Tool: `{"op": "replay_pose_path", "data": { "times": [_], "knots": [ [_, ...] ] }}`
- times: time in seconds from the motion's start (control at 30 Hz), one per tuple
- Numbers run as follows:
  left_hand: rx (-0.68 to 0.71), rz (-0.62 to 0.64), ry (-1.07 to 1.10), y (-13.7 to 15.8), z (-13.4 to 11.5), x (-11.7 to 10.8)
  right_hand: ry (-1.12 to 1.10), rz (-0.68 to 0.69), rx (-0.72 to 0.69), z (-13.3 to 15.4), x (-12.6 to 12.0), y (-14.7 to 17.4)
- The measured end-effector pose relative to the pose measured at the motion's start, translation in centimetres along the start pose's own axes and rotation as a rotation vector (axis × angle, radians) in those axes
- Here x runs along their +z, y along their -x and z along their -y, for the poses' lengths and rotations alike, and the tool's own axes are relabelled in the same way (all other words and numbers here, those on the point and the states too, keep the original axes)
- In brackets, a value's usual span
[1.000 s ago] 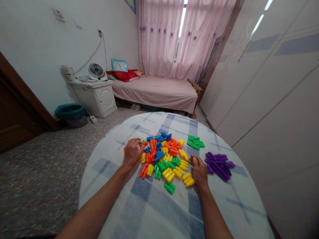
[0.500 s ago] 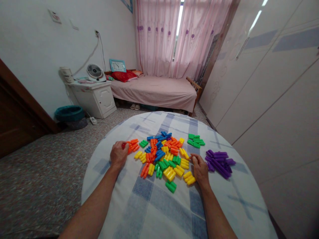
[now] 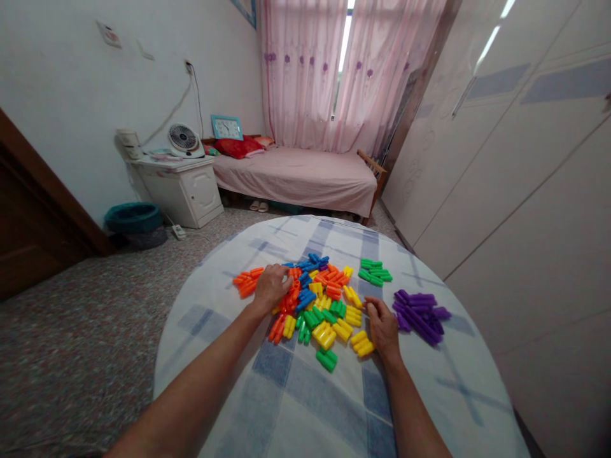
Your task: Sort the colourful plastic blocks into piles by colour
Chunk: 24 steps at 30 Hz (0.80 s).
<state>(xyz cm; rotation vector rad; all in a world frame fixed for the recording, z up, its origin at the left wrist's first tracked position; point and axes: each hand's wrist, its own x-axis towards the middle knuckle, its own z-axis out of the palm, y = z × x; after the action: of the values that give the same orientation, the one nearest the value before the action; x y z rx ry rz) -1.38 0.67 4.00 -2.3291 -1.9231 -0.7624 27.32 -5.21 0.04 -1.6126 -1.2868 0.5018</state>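
A mixed pile of plastic peg blocks in orange, yellow, blue and green lies mid-table on a round checked tablecloth. My left hand rests on the pile's left edge, fingers curled down over orange and blue pieces; what it grips is hidden. To its left sits a small group of orange blocks. My right hand lies on the cloth with fingers closed, beside yellow blocks. A purple group is to its right and a green group is beyond it.
Right of the table runs a white wardrobe wall. Behind it are a pink bed, a white bedside cabinet with a fan, and a teal basin on the speckled floor.
My left hand went left from the pile to the orange group, then came back right onto the pile's edge. The orange group now lies uncovered. My right hand barely moved.
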Motion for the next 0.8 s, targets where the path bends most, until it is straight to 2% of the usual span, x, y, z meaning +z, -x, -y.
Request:
{"op": "replay_pose_path", "data": {
  "times": [0.07,0.23,0.43,0.53,0.63,0.8],
  "knots": [
    [-0.043,0.067,-0.057,-0.8,-0.8,0.4,0.000,0.004,-0.004,-0.2,0.0,-0.1],
    [-0.153,0.144,-0.116,-1.9,-1.7,0.6,0.005,0.004,-0.007,-0.4,0.0,-0.2],
    [-0.262,0.208,0.009,-2.7,-1.4,1.2,-0.009,0.003,0.008,-0.1,0.0,-0.1],
    [-0.324,0.179,0.128,-2.9,-1.2,2.0,0.000,0.004,0.002,-0.1,0.0,-0.1],
    [-0.349,0.087,0.276,-2.8,-1.1,2.5,0.017,0.009,-0.009,-0.1,0.0,-0.1],
    [-0.331,-0.084,0.365,-2.7,-0.5,1.6,0.001,0.022,0.008,-0.4,0.0,-0.2]
  ]
}}
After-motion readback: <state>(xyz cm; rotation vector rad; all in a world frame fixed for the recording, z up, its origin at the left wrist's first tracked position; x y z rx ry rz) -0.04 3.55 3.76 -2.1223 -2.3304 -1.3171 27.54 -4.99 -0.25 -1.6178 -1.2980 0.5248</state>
